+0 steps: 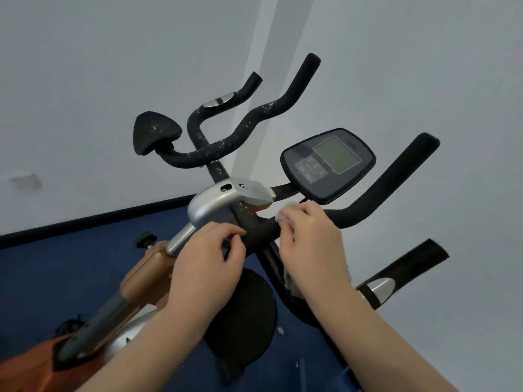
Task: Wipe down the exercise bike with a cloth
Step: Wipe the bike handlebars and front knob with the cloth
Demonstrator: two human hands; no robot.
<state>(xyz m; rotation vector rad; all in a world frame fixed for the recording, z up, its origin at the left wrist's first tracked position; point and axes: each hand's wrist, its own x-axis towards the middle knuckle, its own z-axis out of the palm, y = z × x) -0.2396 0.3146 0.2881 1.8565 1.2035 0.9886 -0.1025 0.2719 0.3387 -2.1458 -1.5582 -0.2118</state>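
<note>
The exercise bike (218,205) fills the middle of the view, with black foam handlebars (254,120), a silver clamp and a dark console (328,162) at the right. My right hand (308,241) grips a white cloth (285,213) and presses it against the near handlebar tube (261,232). The cloth shows above my fingers and again below my wrist. My left hand (206,256) sits just left of that tube with its fingers curled, fingertips at the foam; it holds nothing I can make out.
A black round pad (249,321) hangs below my hands. The orange and grey frame (113,304) runs down to the lower left. Blue floor (56,278) meets a pale wall (113,80) at a black skirting strip. Another handle (407,264) juts out at right.
</note>
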